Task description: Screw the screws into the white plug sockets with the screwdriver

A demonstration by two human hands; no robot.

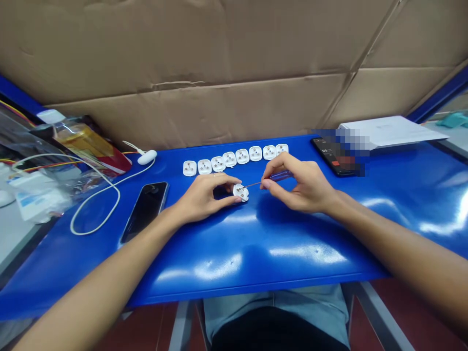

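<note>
My left hand (210, 195) pinches a small white plug part (241, 192) between thumb and fingers, just above the blue tabletop. Its face shows several small metal-coloured spots. In my right hand (302, 185) is a thin screwdriver (276, 177) with a dark, purplish handle, held between thumb and fingers. The shaft points left, and its tip meets the face of the white part. Behind my hands stands a row of several similar white plug parts (242, 156), each with metal spots on its face.
On the left lie a dark phone (145, 212), a looped white cable (119, 195) and a tilted bottle (86, 144) of yellow liquid. At the right are another phone (332, 156) with a lit screen and a white box (393, 131). Cardboard (234, 107) walls the back.
</note>
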